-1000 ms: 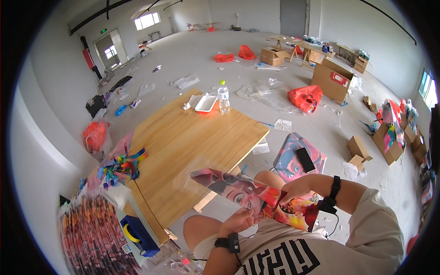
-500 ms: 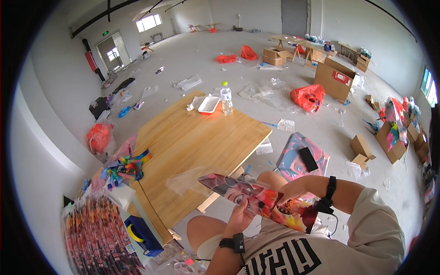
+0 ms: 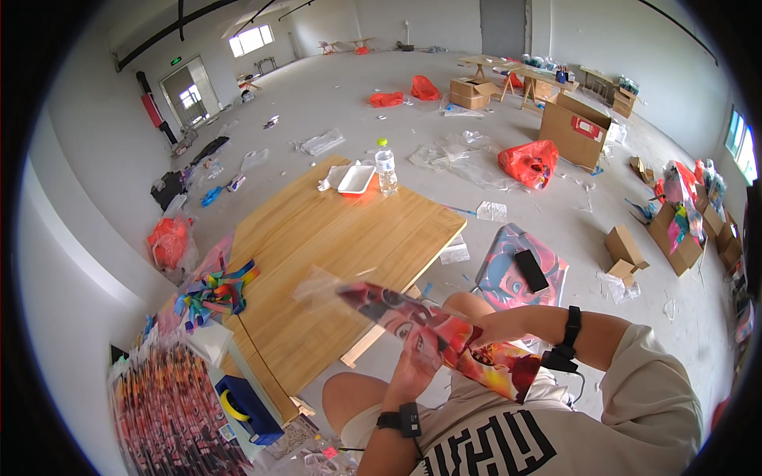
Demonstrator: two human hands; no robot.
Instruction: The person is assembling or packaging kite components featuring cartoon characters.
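Observation:
Over my lap is a long folded printed sheet [image 3: 494, 374], red, yellow and dark with large cartoon eyes, its pointed end toward the table. My left hand [image 3: 416, 366] is closed on its lower edge near the middle, fingers lying over the print. My right hand [image 3: 490, 327] pinches the upper edge, its fingertips partly hidden by the sheet. A clear plastic film [image 3: 319, 287] shows by the pointed end, above the wooden table [image 3: 333, 230]; I cannot tell whether it is joined to the sheet.
Rainbow ribbons [image 3: 214, 293], a blue tape dispenser [image 3: 250, 412] and a stack of similar printed pieces [image 3: 171, 412] lie at left. A bottle [image 3: 386, 168] and white tray [image 3: 357, 180] stand at the table's far end. A phone [image 3: 531, 270] rests on a printed stool seat [image 3: 504, 262].
The sheet's pointed end has risen slightly and shifted left. Both hands keep hold, my left hand a little higher than before. The head view has shifted slightly.

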